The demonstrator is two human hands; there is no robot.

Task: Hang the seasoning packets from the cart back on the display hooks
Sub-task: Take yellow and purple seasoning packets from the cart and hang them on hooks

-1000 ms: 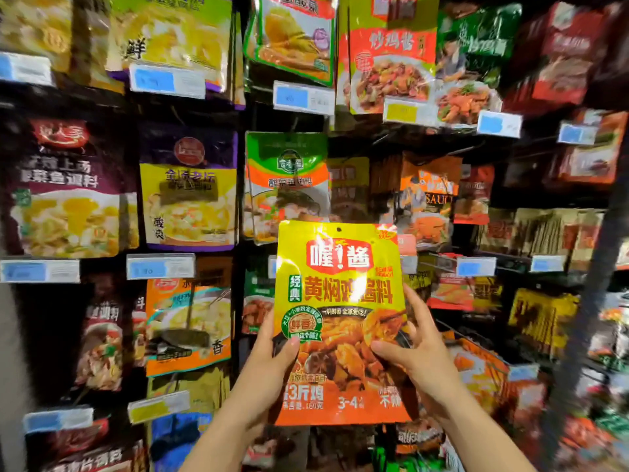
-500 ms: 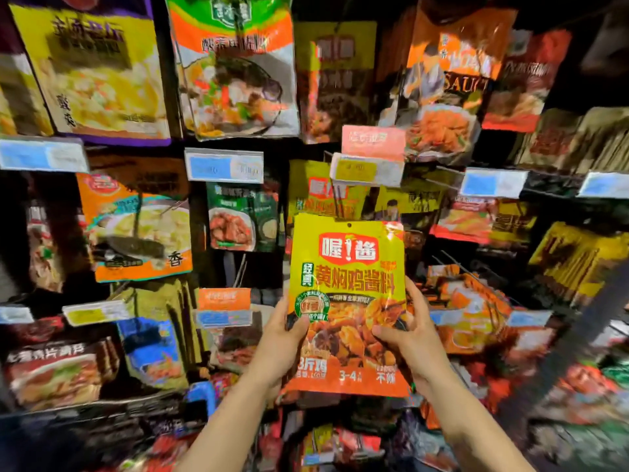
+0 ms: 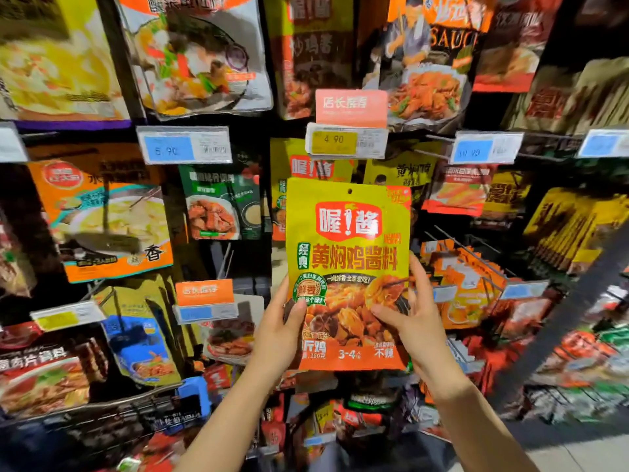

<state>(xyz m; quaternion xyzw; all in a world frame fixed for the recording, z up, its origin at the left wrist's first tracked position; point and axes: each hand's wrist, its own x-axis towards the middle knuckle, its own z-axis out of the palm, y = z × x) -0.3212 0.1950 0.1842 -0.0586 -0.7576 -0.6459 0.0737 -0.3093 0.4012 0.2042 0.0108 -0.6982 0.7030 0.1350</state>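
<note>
I hold a yellow and orange seasoning packet upright in front of the display. My left hand grips its lower left edge, thumb on the front. My right hand grips its lower right edge, thumb on the food picture. The punched hole at the packet's top sits just below the yellow 4.90 price tag. Matching yellow packets hang on the hook behind that tag. The hook's tip is hidden by the tag.
Rows of hanging seasoning packets fill the rack on all sides, with blue price tags on hook ends. Bare wire hooks jut out at the right over orange packets. A dark slanted pole crosses the right side.
The view has closed in on the rack and dropped lower. The packet, held by both hands throughout, now sits right under the yellow price tag.
</note>
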